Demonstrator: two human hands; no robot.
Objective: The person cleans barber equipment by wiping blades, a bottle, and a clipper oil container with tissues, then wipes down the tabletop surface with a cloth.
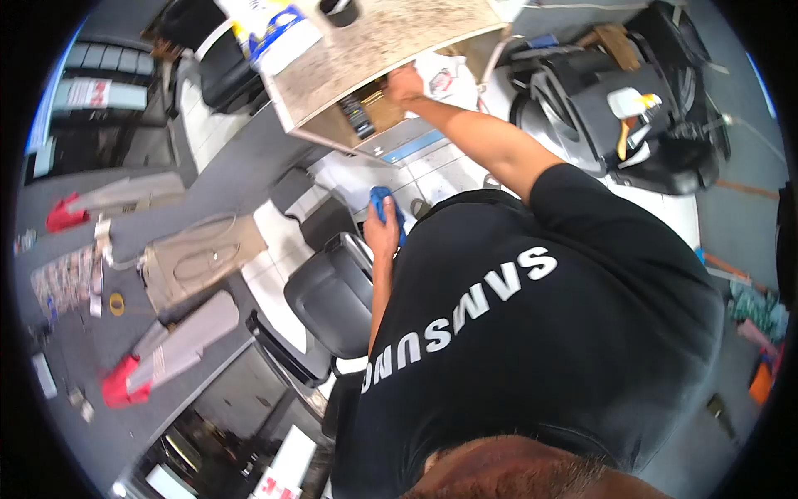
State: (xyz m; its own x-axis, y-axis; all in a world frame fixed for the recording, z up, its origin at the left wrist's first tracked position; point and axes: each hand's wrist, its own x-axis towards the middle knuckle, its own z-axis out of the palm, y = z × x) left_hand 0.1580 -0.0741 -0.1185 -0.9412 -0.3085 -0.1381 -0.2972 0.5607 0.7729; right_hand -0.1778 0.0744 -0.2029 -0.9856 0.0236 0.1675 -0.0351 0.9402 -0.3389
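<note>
My left hand (381, 233) is closed around a crumpled blue cloth (380, 200), held low in front of my body. My right arm stretches forward, and my right hand (406, 85) reaches into the open compartment of a wooden desk (366, 50). The fingers of that hand are mostly hidden, so I cannot make out whether they grip anything. Beside it on the right is a white fabric or plastic item (449, 77) with a red print. A black remote-like device with buttons (357, 116) lies in the compartment to the left of the hand.
On the desktop stand a white, blue and yellow bag (270, 29) and a dark cup (339, 12). A black chair (330, 291) is close at my left. Black equipment with a white bottle (629, 103) sits at right. Cardboard (199, 259) and long pale pieces lie at left.
</note>
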